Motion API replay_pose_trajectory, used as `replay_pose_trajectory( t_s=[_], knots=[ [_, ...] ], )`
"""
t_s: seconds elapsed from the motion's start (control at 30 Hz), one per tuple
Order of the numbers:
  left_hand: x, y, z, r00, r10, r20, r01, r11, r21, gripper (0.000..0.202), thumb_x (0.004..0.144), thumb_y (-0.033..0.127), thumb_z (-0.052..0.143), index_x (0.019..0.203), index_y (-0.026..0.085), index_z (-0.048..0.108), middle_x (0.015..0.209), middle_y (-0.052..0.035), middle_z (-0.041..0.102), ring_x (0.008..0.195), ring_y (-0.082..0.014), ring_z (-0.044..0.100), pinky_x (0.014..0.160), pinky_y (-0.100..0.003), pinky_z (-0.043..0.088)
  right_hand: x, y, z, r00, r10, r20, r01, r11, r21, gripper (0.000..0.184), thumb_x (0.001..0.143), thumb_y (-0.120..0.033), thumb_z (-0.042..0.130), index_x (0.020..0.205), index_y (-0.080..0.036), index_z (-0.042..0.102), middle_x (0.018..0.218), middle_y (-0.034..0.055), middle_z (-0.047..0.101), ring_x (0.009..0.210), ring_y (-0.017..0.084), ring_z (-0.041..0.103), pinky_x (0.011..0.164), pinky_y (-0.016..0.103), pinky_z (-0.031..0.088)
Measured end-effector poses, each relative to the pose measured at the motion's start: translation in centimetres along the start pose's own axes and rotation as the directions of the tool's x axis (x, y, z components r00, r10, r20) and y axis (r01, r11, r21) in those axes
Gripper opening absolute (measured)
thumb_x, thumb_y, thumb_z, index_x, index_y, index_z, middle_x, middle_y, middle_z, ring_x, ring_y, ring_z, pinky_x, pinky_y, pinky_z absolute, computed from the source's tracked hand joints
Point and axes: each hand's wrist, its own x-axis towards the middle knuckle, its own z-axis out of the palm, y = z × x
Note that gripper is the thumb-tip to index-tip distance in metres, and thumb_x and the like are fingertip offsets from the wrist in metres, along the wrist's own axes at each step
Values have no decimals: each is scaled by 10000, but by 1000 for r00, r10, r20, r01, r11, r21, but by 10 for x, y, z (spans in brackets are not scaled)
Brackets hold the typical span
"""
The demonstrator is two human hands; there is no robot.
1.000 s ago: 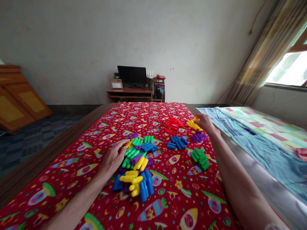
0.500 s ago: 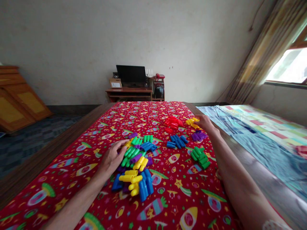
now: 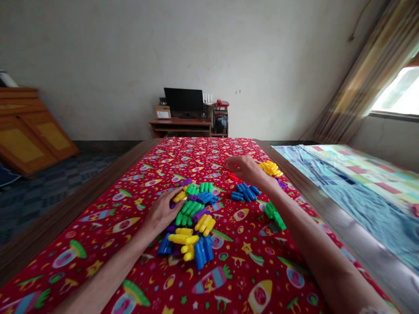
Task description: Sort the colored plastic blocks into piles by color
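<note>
A mixed heap of bullet-shaped plastic building blocks lies left of centre on the red cloth, with green blocks (image 3: 190, 208), yellow blocks (image 3: 205, 224), blue blocks (image 3: 203, 253) and purple blocks (image 3: 198, 214). At its left edge, my left hand (image 3: 163, 210) has thumb and fingers closed around a yellow block (image 3: 179, 196). My right hand (image 3: 244, 168) is over the red blocks (image 3: 233, 177), mostly hiding them. Its fingers extend to the left and hold nothing that I can see. Just right of this hand is a yellow pile (image 3: 270, 168).
Sorted blue blocks (image 3: 245, 192) and green blocks (image 3: 274, 215) sit on the right side of the patterned tablecloth (image 3: 235, 270). Purple blocks (image 3: 281, 184) are partly behind my right forearm. Beyond are a desk with a monitor (image 3: 183, 103) and, rightward, a bed (image 3: 327, 174).
My right hand has moved left from the yellow pile to above the red blocks. My left hand stays at the heap's edge by the yellow block. The view has shifted slightly.
</note>
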Motion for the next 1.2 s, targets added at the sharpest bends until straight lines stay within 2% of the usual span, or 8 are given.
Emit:
replay_pose_trajectory(
  t_s=[0.13,0.3,0.47,0.63,0.73,0.87,1.03,1.2],
  knots=[
    [-1,5,-1,994,-106,-34,93,958,-272,606,715,526,633,1207,175,602,1120,-100,708,1041,-279,660,945,-426,511,-7,-50,31,965,-224,136,207,970,130,192,918,-184,484,897,-145,672,775,57,670,653,106,544,618,227,336],
    [-7,16,1,983,-116,-142,35,880,-473,712,684,464,732,1305,198,510,1123,-81,683,1045,-251,659,959,-414,508,-15,-69,52,934,-339,112,297,912,282,184,905,-168,542,1051,-133,648,926,107,691,824,157,615,674,233,389],
    [-14,26,7,991,10,-133,-76,862,-501,687,716,402,728,1327,245,454,1102,-59,654,1014,-229,670,927,-406,535,-17,-74,63,940,-327,102,262,878,400,271,903,-201,565,1164,-160,626,862,70,696,723,134,614,612,212,370],
    [-15,28,8,982,102,-157,-164,873,-459,662,782,365,683,1364,258,386,1146,-68,626,1003,-213,667,894,-390,555,-13,-72,54,957,-281,76,240,908,343,229,870,-241,613,1076,-158,667,783,32,675,638,94,555,591,201,331],
    [-14,28,5,964,130,-231,-205,919,-337,508,889,350,548,1358,224,396,1136,-86,624,997,-206,657,902,-396,545,-4,-48,30,987,-154,-49,162,946,282,240,871,-252,590,1063,-141,680,739,22,662,612,88,526,589,206,326],
    [-11,26,0,954,143,-264,-209,948,-240,412,930,308,428,1322,182,425,1070,-90,639,927,-197,668,859,-387,556,1,22,-7,977,105,-184,-68,978,195,243,853,-262,565,968,-114,719,696,22,650,588,96,499,584,224,327],
    [-10,24,-1,969,132,-209,-170,970,-173,374,918,295,394,1262,176,480,1074,-88,646,908,-190,674,845,-368,558,-17,104,-21,891,453,0,-451,887,-97,232,824,-246,587,899,-94,745,694,71,667,636,148,563,605,252,358],
    [-11,24,-4,979,115,-170,-136,984,-119,336,904,307,386,1176,191,546,1049,-78,666,870,-191,682,832,-355,558,-30,121,-11,815,577,54,-543,792,-278,279,808,-275,644,1024,-122,734,965,149,700,872,220,644,702,274,440]
  ],
)
